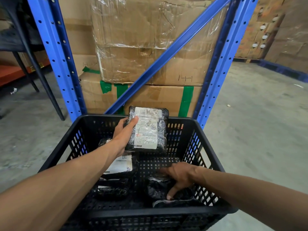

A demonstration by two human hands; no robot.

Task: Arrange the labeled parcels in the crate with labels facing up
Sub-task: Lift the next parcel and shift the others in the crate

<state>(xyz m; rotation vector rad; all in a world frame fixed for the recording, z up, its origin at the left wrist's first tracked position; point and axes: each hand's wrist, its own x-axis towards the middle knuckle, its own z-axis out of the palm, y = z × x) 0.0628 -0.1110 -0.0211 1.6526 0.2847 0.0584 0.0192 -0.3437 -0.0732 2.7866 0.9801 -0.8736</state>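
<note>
My left hand (124, 132) grips a black plastic-wrapped parcel (148, 130) by its left edge and holds it over the far side of the black crate (55, 152), white label facing me. Under my left wrist a second parcel (120, 164) lies label up on the crate floor. A third parcel (110, 190) lies near the front left, dark side mostly up. My right hand (179, 176) reaches into the front right of the crate, fingers spread on a black parcel (157, 187) whose label is not visible. Whether it grips the parcel I cannot tell.
The crate stands on a grey concrete floor (250, 122). Directly behind it rises a blue steel rack (66, 72) with a diagonal brace, filled with taped cardboard boxes (141, 47). Dark chair legs (41, 80) stand at the left; more stacked boxes are at the far right.
</note>
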